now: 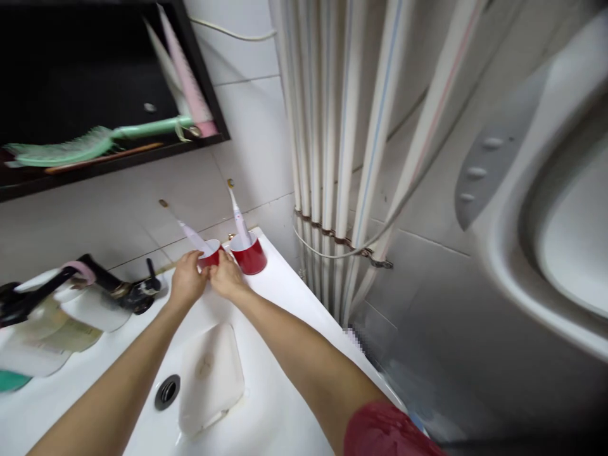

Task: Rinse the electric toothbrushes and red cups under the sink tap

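Both my hands are closed around a red cup [211, 259] at the back of the white sink. My left hand [187, 278] grips its left side, and my right hand [228, 275] its right side. A pale toothbrush [192, 236] leans to the left out of this cup. Just right of it stands a second red cup [251, 258], white inside, close to my right fingers. Another toothbrush [240, 221] rises from that one, nearly upright. The lower part of the held cup is hidden by my fingers.
A soap-dish-like white tray [213, 380] lies in the basin beside the drain [168, 391]. Left are a black faucet [137, 292] and blurred bottles [85, 316]. Above hangs a dark shelf [114, 166] with a green hairbrush [71, 152]. White pipes [342, 158] run along the right.
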{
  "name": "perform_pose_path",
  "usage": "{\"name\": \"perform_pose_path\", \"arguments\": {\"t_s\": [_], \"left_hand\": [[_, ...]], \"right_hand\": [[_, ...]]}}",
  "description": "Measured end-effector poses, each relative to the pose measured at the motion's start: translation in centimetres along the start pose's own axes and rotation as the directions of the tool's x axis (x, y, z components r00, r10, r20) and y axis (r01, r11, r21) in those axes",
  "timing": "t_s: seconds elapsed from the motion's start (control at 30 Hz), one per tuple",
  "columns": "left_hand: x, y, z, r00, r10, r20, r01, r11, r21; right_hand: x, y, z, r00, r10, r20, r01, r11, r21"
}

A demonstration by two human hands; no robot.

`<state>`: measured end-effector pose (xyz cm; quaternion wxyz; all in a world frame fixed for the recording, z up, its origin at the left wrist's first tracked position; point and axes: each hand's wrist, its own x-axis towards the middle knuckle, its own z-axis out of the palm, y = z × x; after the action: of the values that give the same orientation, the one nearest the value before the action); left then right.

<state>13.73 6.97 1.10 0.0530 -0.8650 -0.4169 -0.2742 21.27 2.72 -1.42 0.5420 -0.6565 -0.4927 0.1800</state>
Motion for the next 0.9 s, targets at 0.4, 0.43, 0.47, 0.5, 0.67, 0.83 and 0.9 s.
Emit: {"name": "perform_pose_path", "arguments": {"t_s": [0.4, 0.43, 0.47, 0.5, 0.67, 0.83, 0.9], "left_hand": [[-6.5, 0.6, -9.5, 0.948, -0.317, 0.031, 0.053, 0.062, -0.997], [-6.8, 1.2, -10.9, 0.961, -0.275, 0.003, 0.001, -0.004, -1.000], [-7.1, 1.7, -12.2, 0.975, -0.224, -0.017, -0.031, -0.058, -0.998], [-7.4, 2.2, -13.3, 0.983, -0.179, -0.034, -0.052, -0.099, -0.994], [-8.7, 2.1, -14.8, 0.985, -0.175, 0.011, -0.022, -0.184, -0.983], [-9.0, 1.2, -14.1, 0.918, -0.173, 0.358, 0.321, -0.206, -0.924], [-8.6, 1.3, -14.1, 0.890, -0.141, 0.433, 0.406, -0.184, -0.895]], "right_hand": [[-4.6, -7.6, -2.4, 0.970, -0.240, 0.047, 0.222, 0.942, 0.251], [-5.4, -9.2, -2.8, 0.956, -0.289, 0.055, 0.259, 0.915, 0.311], [-6.3, -10.7, -3.2, 0.931, -0.359, 0.061, 0.293, 0.838, 0.460], [-7.0, -12.0, -3.4, 0.909, -0.409, 0.075, 0.298, 0.766, 0.569], [-8.7, -14.1, -3.1, 0.954, -0.277, 0.115, 0.111, 0.681, 0.723], [-8.7, -13.0, -1.9, 0.972, -0.120, 0.200, -0.042, 0.752, 0.657], [-8.8, -12.8, -1.5, 0.976, -0.095, 0.195, -0.034, 0.821, 0.571]]}}
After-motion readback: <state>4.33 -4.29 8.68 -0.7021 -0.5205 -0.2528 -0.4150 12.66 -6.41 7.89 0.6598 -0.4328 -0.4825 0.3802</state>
